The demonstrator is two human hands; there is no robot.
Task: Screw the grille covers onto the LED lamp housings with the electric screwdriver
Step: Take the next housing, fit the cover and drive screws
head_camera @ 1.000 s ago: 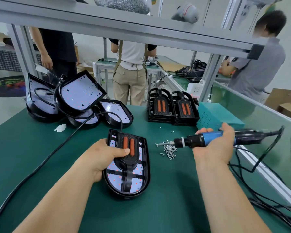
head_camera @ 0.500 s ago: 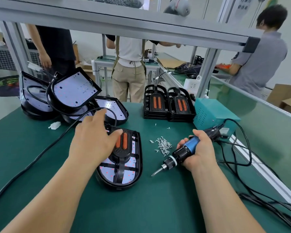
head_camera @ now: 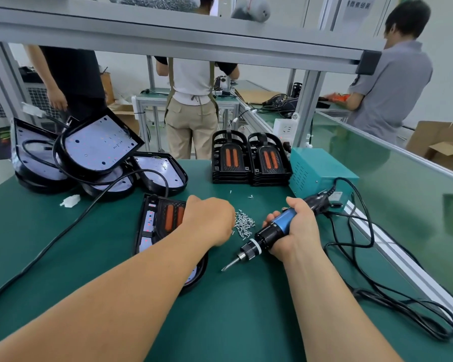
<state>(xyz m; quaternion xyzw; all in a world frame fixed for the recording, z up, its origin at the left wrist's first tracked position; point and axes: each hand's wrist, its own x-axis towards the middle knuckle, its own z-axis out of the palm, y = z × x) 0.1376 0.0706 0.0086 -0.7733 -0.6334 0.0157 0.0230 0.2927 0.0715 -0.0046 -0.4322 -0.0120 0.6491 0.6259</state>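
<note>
A black LED lamp housing with its grille cover lies flat on the green mat, partly under my left forearm. My left hand reaches over it to the small pile of screws. Its fingers curl down into the pile's left edge, and the fingertips are hidden. My right hand grips the blue and black electric screwdriver. The bit points down-left and ends just above the mat, to the right of the housing.
Two stacks of spare grille covers stand at the back. Open lamp housings are piled at the back left, with a black cable trailing forward. A teal power box and looped cords lie to the right. Three people stand beyond the bench.
My left hand left the grille cover and moved right to the screw pile. The screwdriver has swung from level above the pile to tip down beside the housing.
</note>
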